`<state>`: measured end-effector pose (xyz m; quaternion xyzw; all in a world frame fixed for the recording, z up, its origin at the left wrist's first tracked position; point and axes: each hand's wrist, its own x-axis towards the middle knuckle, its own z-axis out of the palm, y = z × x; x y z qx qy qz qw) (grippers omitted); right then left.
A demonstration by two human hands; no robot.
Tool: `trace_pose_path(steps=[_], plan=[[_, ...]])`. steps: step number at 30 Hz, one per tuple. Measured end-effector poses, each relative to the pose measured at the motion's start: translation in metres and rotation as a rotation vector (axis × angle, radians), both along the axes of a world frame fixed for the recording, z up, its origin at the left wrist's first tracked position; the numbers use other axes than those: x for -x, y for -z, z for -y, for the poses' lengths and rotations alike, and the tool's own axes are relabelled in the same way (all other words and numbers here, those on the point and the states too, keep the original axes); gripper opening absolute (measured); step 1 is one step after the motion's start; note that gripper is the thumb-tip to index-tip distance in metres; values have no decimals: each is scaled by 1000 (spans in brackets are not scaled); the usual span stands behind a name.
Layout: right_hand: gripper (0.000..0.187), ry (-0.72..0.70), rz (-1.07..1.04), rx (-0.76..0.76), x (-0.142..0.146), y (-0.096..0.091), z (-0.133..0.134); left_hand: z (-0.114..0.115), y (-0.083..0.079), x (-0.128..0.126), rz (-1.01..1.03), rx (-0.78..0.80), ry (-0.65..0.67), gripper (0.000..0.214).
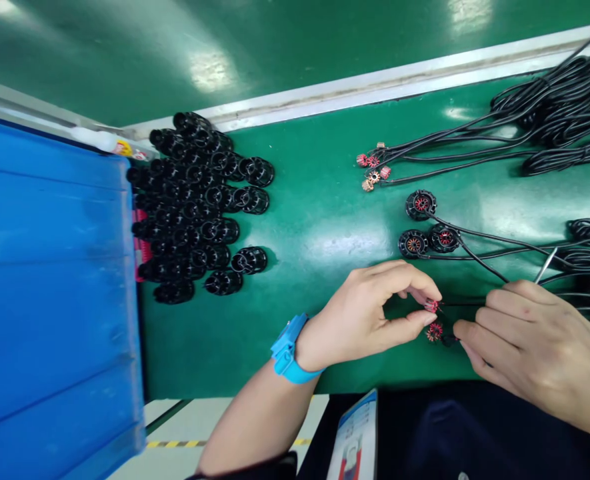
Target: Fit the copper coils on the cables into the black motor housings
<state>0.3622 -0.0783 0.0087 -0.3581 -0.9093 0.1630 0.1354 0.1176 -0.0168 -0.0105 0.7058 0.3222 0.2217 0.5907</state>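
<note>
My left hand (375, 313), with a blue wrist strap (289, 350), pinches a small red wound coil (431, 306) between thumb and fingertips. My right hand (529, 340) is closed on the black wire (467, 303) next to a second red coil (435, 331) and also holds thin metal tweezers (545, 265). Both coils hang on black cables just above the green mat (325, 220). Three black round housings with coils inside (425, 227) lie just beyond my hands, wired to cables.
A pile of several empty black housings (195, 207) lies at the left, beside a blue bin (49, 280). Several bare coils on cables (372, 167) lie at the back. Bundled black cables (559, 113) fill the right side. A card (357, 437) sits at the near edge.
</note>
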Motion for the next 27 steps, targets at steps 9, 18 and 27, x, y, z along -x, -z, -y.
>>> trace_pose_path(steps=[9,18,27], plan=[[34,246,-151,-77,2,2,-7,3,2,0,227,267,-101,16],[22,329,-328,-21,16,5,-6,8,2,-5,304,166,-205,13],[21,302,-412,-32,13,0,-8,11,1,-7,388,228,-204,17]])
